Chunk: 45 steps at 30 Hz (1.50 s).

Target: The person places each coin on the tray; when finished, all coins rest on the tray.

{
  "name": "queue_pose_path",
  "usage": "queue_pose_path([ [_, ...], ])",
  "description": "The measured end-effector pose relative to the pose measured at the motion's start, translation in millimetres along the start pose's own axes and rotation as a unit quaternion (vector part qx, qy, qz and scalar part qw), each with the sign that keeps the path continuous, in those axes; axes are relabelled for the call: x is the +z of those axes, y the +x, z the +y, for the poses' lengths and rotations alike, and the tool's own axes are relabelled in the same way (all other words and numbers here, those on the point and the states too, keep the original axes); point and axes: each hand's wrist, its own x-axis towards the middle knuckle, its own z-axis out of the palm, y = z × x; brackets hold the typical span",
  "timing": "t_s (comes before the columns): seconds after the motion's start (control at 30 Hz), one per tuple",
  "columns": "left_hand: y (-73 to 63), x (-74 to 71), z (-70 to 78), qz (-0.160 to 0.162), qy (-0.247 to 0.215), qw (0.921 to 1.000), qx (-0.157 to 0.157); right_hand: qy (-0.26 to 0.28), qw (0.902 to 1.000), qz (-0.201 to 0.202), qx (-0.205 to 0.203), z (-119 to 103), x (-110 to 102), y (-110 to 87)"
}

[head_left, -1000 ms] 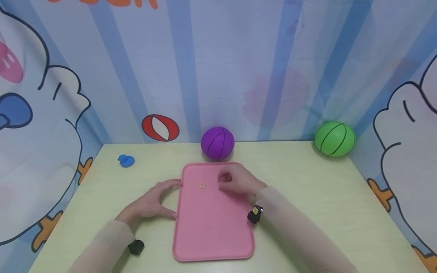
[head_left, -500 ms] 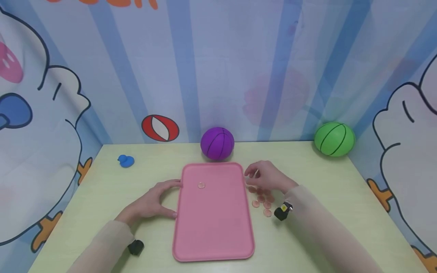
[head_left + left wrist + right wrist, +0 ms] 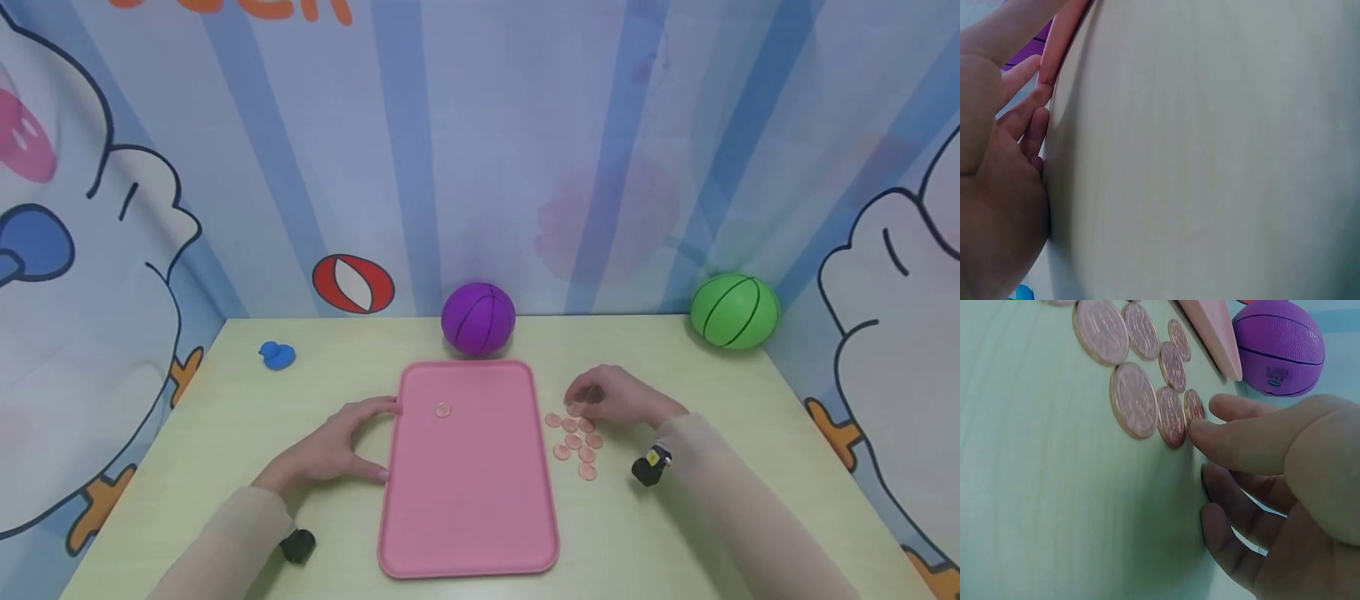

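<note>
Touching tray point(image 3: 471, 492) edge: left hand point(image 3: 332, 442), unclenched. Right hand point(image 3: 617, 395): at coins point(image 3: 573, 442), clear of tray, grip unclear.

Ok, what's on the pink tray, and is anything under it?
One coin lies on the pink tray, toward its far end. Whatever may be underneath can't be seen: the tray covers that patch of table.

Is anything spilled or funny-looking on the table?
Nothing looks spilled or broken. One thing looks a bit odd: a coin sits alone on the pink tray, while the other coins lie in a loose group on the table just beside it.
</note>
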Motion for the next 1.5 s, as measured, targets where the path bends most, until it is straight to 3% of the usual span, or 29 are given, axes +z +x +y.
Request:
queue_pose_path([
  [0.57,1.0,-2.0,4.2,-0.001,-0.004,0.9999,-0.013,-0.010,0.9996,-0.013,0.021,0.8,-3.4,2.0],
  [1.07,1.8,-0.6,2.6,0.000,-0.001,0.9996,-0.028,-0.034,0.9965,-0.061,0.047,-10.7,-9.5,10.0],
  [1.5,-0.4,-0.3,1.6,0.000,0.001,0.9999,-0.011,-0.044,0.9949,-0.076,0.050,-8.4,-6.2,15.0],
])
